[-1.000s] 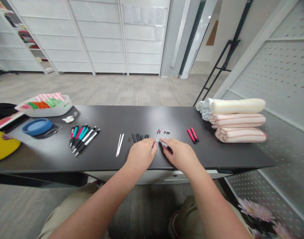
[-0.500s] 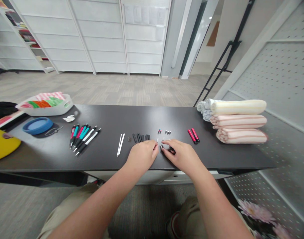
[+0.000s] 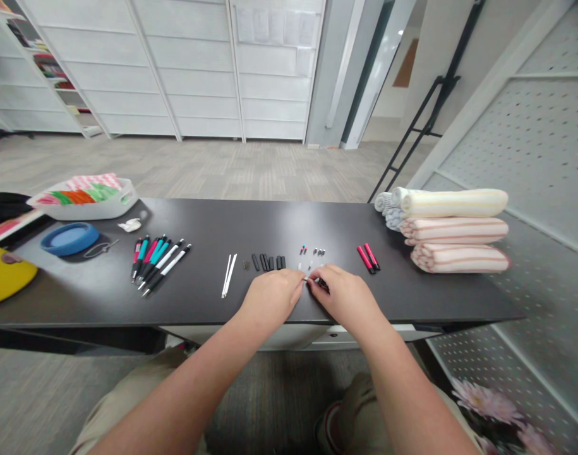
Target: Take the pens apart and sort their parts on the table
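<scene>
1. Along the dark table top (image 3: 213, 218), in the head view, both hands work close together near the front edge, a little right of the middle.
2. The left hand (image 3: 272, 297) is curved and narrow, and its fingertips (image 3: 300, 282) touch the white end of a small white-and-black pen part (image 3: 313, 280). I cannot tell if this hand really grips the part.
3. The right hand (image 3: 345, 294) is narrow too and holds the same small pen part in a pinch, between the two hands. Its fingers hide most of the part.
4. Just behind the hands lie tiny pen pieces (image 3: 310, 256) in a loose group. To their left is a row of short black tubes (image 3: 267, 262), then two thin white refills (image 3: 228, 275).
5. Further left lies a fan of assembled click pens (image 3: 158, 265) with pink, teal and white barrels.
6. To the right are two slim pink-and-black pen barrels (image 3: 368, 257), and beside them a stack of rolled striped towels (image 3: 454, 230).
7. At the far left stand a white plastic basket (image 3: 83, 212) with colourful cloth and a round blue dish (image 3: 69, 239).
</scene>
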A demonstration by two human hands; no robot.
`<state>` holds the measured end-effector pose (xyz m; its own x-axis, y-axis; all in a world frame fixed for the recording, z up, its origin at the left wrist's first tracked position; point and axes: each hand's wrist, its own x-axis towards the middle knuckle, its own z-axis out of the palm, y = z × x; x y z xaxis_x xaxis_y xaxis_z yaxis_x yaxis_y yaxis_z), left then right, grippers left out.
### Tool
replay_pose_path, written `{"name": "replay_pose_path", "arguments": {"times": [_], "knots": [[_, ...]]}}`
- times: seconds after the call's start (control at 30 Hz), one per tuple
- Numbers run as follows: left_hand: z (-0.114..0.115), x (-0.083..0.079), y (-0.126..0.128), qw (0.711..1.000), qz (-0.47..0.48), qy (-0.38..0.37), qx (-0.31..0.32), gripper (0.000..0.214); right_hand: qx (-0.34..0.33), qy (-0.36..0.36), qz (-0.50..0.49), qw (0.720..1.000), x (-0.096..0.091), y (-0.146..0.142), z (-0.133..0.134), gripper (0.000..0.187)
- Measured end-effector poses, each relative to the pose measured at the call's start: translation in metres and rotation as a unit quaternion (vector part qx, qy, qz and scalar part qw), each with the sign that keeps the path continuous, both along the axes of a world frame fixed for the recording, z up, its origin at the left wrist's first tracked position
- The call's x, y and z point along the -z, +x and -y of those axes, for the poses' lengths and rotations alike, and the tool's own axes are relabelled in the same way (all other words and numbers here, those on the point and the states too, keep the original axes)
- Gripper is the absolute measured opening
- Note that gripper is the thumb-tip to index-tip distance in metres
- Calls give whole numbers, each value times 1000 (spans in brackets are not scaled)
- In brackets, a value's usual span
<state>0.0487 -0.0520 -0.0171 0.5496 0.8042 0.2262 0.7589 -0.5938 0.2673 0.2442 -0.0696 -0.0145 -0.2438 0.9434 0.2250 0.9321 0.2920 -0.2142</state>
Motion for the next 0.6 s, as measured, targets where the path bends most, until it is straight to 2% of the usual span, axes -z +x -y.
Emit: {"name": "replay_pose_path", "arguments": {"times": [0.23,0.6], "knots": [[1,-4,3,999,-42,6,-1,33,-7,3,9,1000,-1,0,2,8],[-1,-6,3,999,-35,-10,0,32,-13,7,0,1000,0,1,2,8]]}}
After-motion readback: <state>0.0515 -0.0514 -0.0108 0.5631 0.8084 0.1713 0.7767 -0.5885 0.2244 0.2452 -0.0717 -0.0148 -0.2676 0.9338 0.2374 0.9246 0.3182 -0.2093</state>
